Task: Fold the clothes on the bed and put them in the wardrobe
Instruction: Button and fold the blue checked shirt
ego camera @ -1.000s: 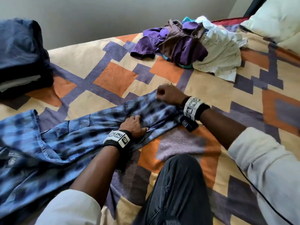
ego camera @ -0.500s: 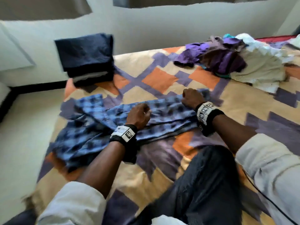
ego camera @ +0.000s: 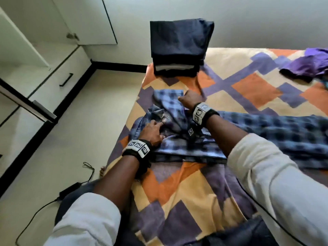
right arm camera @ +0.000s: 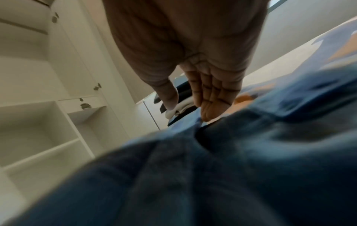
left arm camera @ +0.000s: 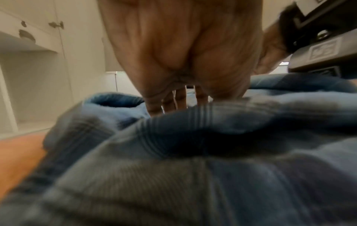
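A blue plaid shirt [ego camera: 266, 135] lies stretched across the patterned bed [ego camera: 186, 201], its collar end bunched near the bed's left edge. My left hand [ego camera: 153, 130] presses flat on the collar area beside the label, fingers straight down on the cloth [left arm camera: 193, 168] in the left wrist view. My right hand [ego camera: 190, 99] rests just beyond it on the shirt's far part. In the right wrist view its fingers [right arm camera: 210, 100] are straight, with the tips touching the blue fabric [right arm camera: 212, 168]. Neither hand holds any cloth.
A folded dark stack [ego camera: 179, 48] sits at the bed's far corner. Unfolded purple clothes [ego camera: 308, 66] lie at the far right. The white wardrobe [ego camera: 35, 55] stands open on the left, with a handled drawer [ego camera: 66, 79]. A charger and cable [ego camera: 71, 188] lie on the floor.
Both hands slid left along the shirt to its collar end. The right hand went from a curled grip to straight fingers. The view swung left to take in the wardrobe.
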The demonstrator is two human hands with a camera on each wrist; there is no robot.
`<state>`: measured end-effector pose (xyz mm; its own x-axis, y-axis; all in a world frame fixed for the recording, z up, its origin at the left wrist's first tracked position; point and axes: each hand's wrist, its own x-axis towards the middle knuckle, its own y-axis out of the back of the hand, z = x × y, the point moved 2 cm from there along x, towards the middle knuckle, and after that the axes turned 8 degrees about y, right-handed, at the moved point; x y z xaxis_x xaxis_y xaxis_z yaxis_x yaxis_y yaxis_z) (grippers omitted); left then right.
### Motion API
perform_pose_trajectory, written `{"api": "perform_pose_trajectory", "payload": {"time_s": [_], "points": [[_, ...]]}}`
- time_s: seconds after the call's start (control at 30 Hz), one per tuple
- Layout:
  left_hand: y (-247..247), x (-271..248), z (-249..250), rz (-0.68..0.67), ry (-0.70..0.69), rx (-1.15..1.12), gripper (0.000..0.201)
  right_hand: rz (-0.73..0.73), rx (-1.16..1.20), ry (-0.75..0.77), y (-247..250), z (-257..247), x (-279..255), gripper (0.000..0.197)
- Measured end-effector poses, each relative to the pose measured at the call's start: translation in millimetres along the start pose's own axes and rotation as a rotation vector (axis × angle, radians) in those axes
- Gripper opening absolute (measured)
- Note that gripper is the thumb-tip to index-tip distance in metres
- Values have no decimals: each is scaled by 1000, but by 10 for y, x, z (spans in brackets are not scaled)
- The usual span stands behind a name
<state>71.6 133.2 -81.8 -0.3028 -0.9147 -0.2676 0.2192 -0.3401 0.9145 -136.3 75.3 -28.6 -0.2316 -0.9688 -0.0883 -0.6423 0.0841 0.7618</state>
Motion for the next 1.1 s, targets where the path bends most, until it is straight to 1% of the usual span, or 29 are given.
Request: {"api": "perform_pose_trajectory", "payload": {"time_s": [0.07, 0.13, 0.2, 0.23, 0.27, 0.3, 0.33, 0.37, 0.43, 0.5, 0.53, 0.57, 0.6, 0.63, 0.67, 0.7, 0.73, 0.77, 0.8, 0.83, 0.87, 0.9, 0.93, 0.97, 1.0, 1.03, 1.07, 1.1], "points": [[-42, 134, -60, -32, -3, -8, 60, -48, 14, -39, -144, -51, 231, 17], [-63, 121, -19, -6, -28, 15, 60, -102, 33, -59, -205, -21, 314, 27], [-112, 182, -67, 9, -38, 25, 59, -118, -1, -93, -294, 20, 456, 39], [-135, 192, -87, 12, -34, 28, 58, -117, -5, -98, -298, 21, 465, 36], [-159, 200, -113, 18, -34, 29, 58, -93, 18, -92, -283, 22, 475, 27], [-155, 189, -119, 16, -32, 25, 58, -44, 61, -75, -245, 24, 491, 13], [-159, 186, -119, 19, -37, 26, 58, 20, 123, -67, -189, 26, 495, 9], [-135, 163, -101, 16, -39, 28, 58, 89, 196, -55, -101, 4, 468, 15], [-101, 135, -72, 16, -33, 31, 57, 241, 334, -35, 118, -66, 370, 14], [-81, 94, -91, -7, -12, 21, 57, 364, 408, 4, 400, -213, 147, 23], [-52, 54, -75, 0, -18, 17, 57, 410, 436, 24, 540, -287, 31, 22], [-20, 28, -74, -4, -17, 6, 54, 433, 463, 56, 661, -381, -105, 18], [24, 4, -111, -32, -29, -26, 46, 444, 478, 86, 749, -462, -263, 15], [121, -103, -78, -73, -32, -106, 33, 430, 485, 130, 812, -564, -479, 14], [155, -37, -183, -127, -47, -168, 20, 358, 501, 194, 846, -687, -732, 15], [155, 130, -398, -132, -69, -214, 16, 206, 535, 292, 842, -811, -1030, 18], [132, 374, -638, -124, -42, -335, 19, -50, 558, 414, 799, -932, -1350, 20], [120, 552, -864, -146, 40, -435, 21, -399, 554, 507, 719, -1007, -1690, 18], [133, 596, -1005, -204, 123, -541, 24, -760, 514, 549, 648, -1018, -2031, 18], [258, 513, -1042, -198, 192, -672, 29, -1046, 476, 560, 577, -971, -2307, 20], [402, 349, -988, -196, 241, -795, 33, -1213, 472, 536, 487, -860, -2450, 20], [588, 102, -841, -192, 246, -870, 37, -1253, 496, 507, 414, -765, -2523, 19], [754, -128, -710, -152, 238, -925, 40, -1175, 523, 481, 361, -688, -2518, 16], [839, -242, -636, -146, 213, -920, 42, -1017, 533, 447, 307, -617, -2445, 12], [849, -267, -646, -126, 204, -910, 41, -809, 495, 403, 245, -516, -2308, 8], [857, -295, -659, -111, 192, -901, 38, -606, 416, 371, 199, -430, -2192, 9], [846, -307, -654, -89, 172, -867, 33, -441, 316, 344, 154, -344, -2086, 12], [810, -290, -641, -64, 175, -833, 28, -320, 241, 320, 99, -266, -2009, 13]]}}
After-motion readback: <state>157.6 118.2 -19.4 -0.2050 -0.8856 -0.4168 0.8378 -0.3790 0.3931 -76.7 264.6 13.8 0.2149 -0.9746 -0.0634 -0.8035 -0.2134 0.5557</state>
